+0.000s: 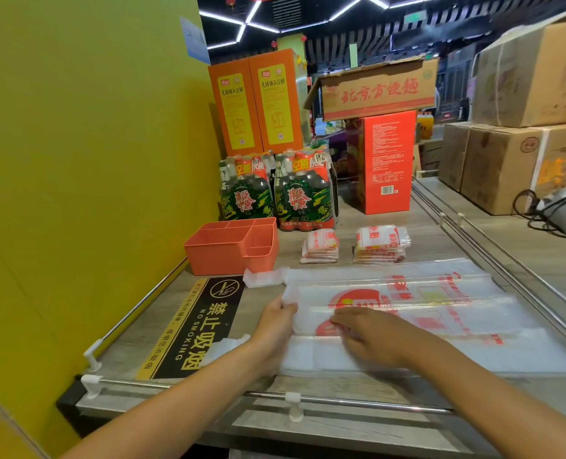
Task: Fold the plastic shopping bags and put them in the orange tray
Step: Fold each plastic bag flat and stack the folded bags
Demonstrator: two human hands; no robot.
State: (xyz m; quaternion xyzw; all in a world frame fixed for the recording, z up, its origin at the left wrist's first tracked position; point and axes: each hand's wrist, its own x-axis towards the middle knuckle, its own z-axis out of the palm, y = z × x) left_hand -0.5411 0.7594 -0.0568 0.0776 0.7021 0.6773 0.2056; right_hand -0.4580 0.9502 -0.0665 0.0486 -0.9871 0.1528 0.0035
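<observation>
On shelf: orange tray (pixel 222 256) | folded bags (pixel 379 245) beside; outside it

We identify the location as a retail shop, at a railed counter (pixel 357 404). Indicators: shrink-wrapped bottle multipacks (pixel 276 190) with a handwritten price mark, orange product cartons (pixel 258 104), a printed noodle carton (pixel 377 91), stacked cardboard shipping boxes (pixel 520 127), a no-smoking sticker (pixel 192 326), stacks of printed shopping bags (pixel 379 243), and ceiling strip lighting (pixel 251 24).
</observation>
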